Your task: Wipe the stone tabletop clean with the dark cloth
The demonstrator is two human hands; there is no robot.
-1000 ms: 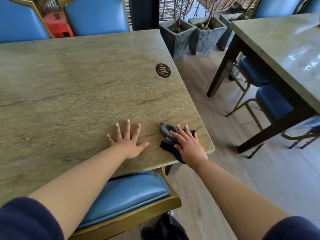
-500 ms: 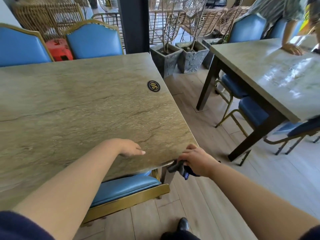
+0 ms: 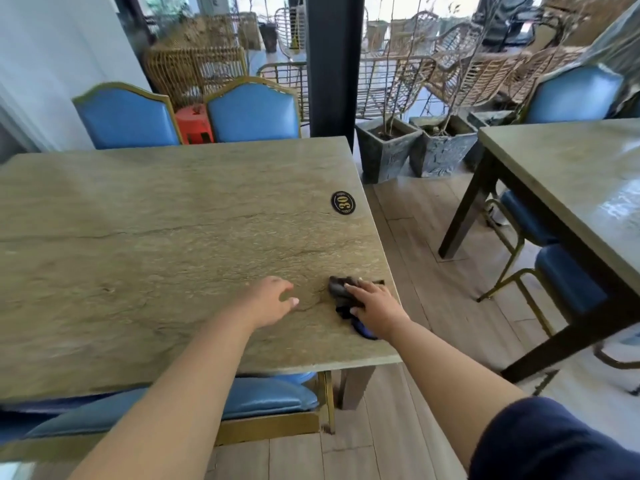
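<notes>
The greenish stone tabletop (image 3: 156, 244) fills the left and middle of the head view. A dark cloth (image 3: 341, 294) with a blue patch lies bunched near the table's right edge. My right hand (image 3: 375, 304) presses flat on top of the cloth, fingers pointing left and forward. My left hand (image 3: 272, 301) rests on the stone just left of the cloth, fingers loosely curled and holding nothing. A black oval number badge (image 3: 343, 202) sits on the stone farther along the right edge.
A blue padded chair (image 3: 270, 398) is tucked under the near edge. Two blue chairs (image 3: 252, 114) stand at the far side. Stone planters (image 3: 386, 147) and a second table (image 3: 568, 174) with blue chairs stand to the right across a wooden floor aisle.
My right hand has brought the cloth from below the table's near corner back up onto the stone, farther from the edge. My left hand slid forward. The view has tilted up.
</notes>
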